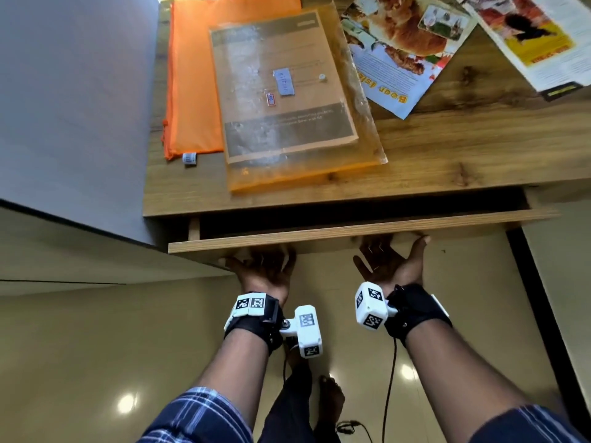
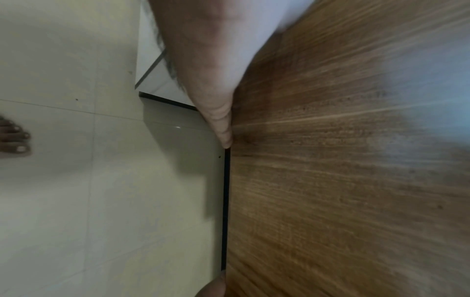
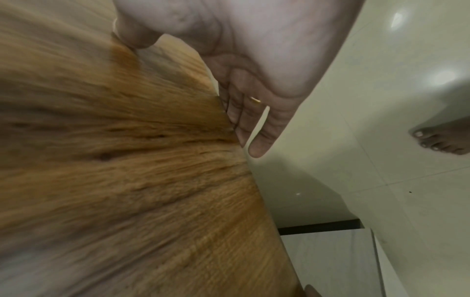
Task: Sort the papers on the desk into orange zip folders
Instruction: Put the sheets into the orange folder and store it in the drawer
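Note:
Two orange zip folders lie on the wooden desk [image 1: 447, 148]. A plain orange folder [image 1: 195, 75] is at the far left. Partly over it lies a translucent orange folder [image 1: 287, 100] with a printed paper inside. Loose magazine pages [image 1: 403, 49] and a second printed sheet [image 1: 537, 36] lie at the far right. The desk drawer [image 1: 351, 231] stands slightly pulled out. My left hand [image 1: 262, 266] [image 2: 208, 80] and right hand [image 1: 390, 260] [image 3: 254, 70] are palm up at its lower edge. Their straight fingers press against the drawer front [image 2: 343, 160] [image 3: 114, 180], and the fingertips are hidden in the head view.
A grey wall or cabinet side [image 1: 73, 91] borders the desk on the left. Below is a glossy tiled floor [image 1: 128, 346] with my bare feet [image 2: 15, 138] [image 3: 442, 138]. A cable [image 1: 391, 378] hangs from the right wrist. A dark strip [image 1: 537, 298] runs along the floor at the right.

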